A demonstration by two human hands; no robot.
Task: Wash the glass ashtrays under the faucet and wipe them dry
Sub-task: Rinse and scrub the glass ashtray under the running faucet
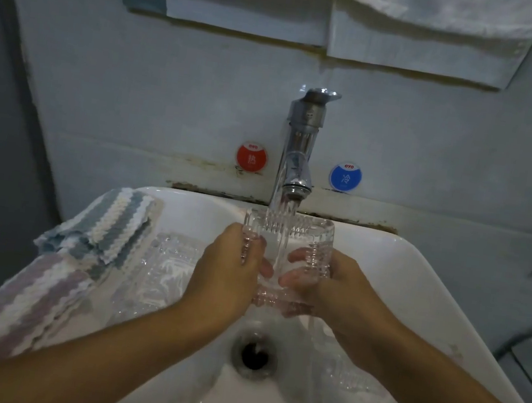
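A square ribbed glass ashtray [300, 236] is held under the chrome faucet [299, 145], and water runs from the spout into it. My left hand [228, 274] grips its left edge with the thumb inside. My right hand [331, 287] grips its right edge, fingers curled into the bowl. Water spills from the ashtray toward the drain [254, 355]. A second glass ashtray [165, 262] lies in the white sink [416, 282] at the left, beside the cloths. Another piece of ribbed glass [350, 374] lies in the sink under my right forearm.
A blue-and-white striped cloth [112, 228] and a lilac-and-white striped cloth [17, 310] hang over the sink's left rim. Red hot and blue cold stickers flank the faucet on the wall. White towels hang overhead.
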